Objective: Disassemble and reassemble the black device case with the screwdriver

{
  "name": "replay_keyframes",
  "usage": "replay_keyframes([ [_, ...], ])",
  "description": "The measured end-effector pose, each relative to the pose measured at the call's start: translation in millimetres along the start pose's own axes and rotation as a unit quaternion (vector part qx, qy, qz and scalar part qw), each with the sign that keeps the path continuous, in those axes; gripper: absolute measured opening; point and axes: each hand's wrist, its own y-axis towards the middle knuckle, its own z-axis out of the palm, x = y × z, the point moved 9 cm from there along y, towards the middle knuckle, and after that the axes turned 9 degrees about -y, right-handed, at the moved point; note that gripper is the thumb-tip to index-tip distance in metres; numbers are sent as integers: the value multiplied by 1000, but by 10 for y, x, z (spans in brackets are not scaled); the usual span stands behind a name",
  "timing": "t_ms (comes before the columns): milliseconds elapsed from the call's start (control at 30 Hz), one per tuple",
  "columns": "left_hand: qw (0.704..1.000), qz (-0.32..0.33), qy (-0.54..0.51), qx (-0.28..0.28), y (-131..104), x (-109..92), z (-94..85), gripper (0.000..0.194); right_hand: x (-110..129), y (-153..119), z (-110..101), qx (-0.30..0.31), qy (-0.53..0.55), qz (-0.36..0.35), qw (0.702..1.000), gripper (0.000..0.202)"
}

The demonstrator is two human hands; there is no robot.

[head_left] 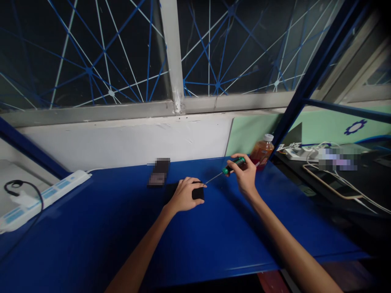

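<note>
A flat black rectangular object (199,194) lies on the blue tabletop (195,240). Its exact kind does not show. My left hand (185,194) rests over it, fingers across the top and thumb at the near right side, gripping it and hiding much of it. In my right hand (244,173) is a screwdriver (226,169) with a green and black handle and a thin metal shaft. The shaft slants down to the left, and its tip is at the right end of the black object, close to my left fingertips. Whether the tip touches cannot be made out.
Behind my left hand lies a dark, partly blurred phone-like object (159,173). A bottle of reddish drink (262,151) stands at the back right. White power strips sit at left (45,199) and right (301,154). Beside the right one lies a phone (331,183) with cables.
</note>
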Motion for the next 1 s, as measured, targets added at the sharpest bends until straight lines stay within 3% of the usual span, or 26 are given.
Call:
replay_keyframes([
  [167,1000,8,-9,7,-1,-5,59,53,-32,5,18,10,-4,7,1000,23],
  [367,988,43,-123,-86,24,-139,-233,23,-25,8,23,11,-11,9,1000,24],
  [467,980,62,-150,-115,25,-211,-329,17,-29,5,27,13,-10,10,1000,26],
  [767,976,81,-117,-164,7,-225,-358,9,-51,-20,47,12,-18,8,1000,26],
  [1000,980,85,-79,-160,18,-210,-349,7,-12,-41,57,11,-37,-8,999,25],
])
